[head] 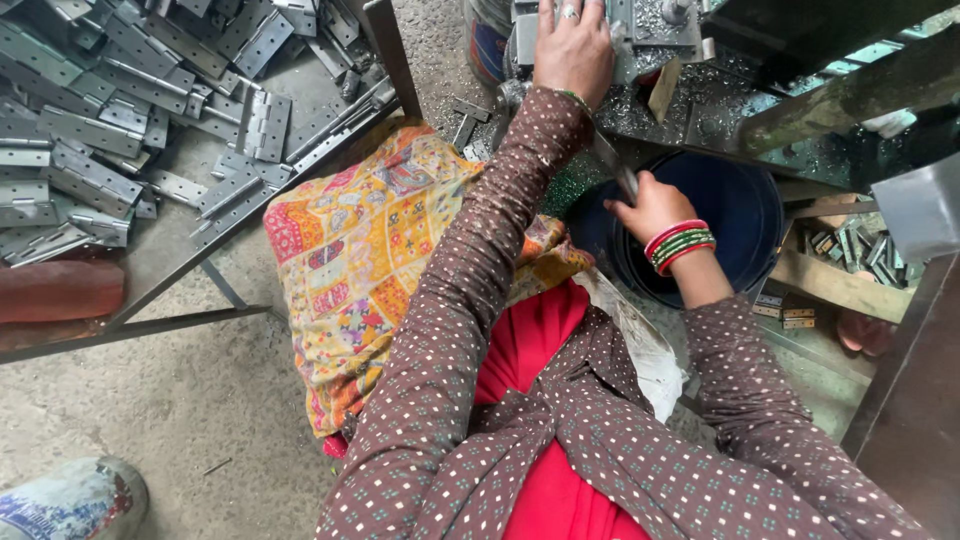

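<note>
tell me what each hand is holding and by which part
The right hand is closed around the lower end of a thin metal lever above the dark bucket. The left hand presses on a metal piece on the machine bed; its grip cannot be told.

A low metal table (180, 262) stands well to the left of the left fingers (560, 12), heaped with grey steel hinges (90, 140). Beneath the right fingers (628, 205), a dark blue bucket (745, 215) sits on the concrete floor (200, 400). A few small hinges (465, 120) lie on the floor just left of the left fingers.
</note>
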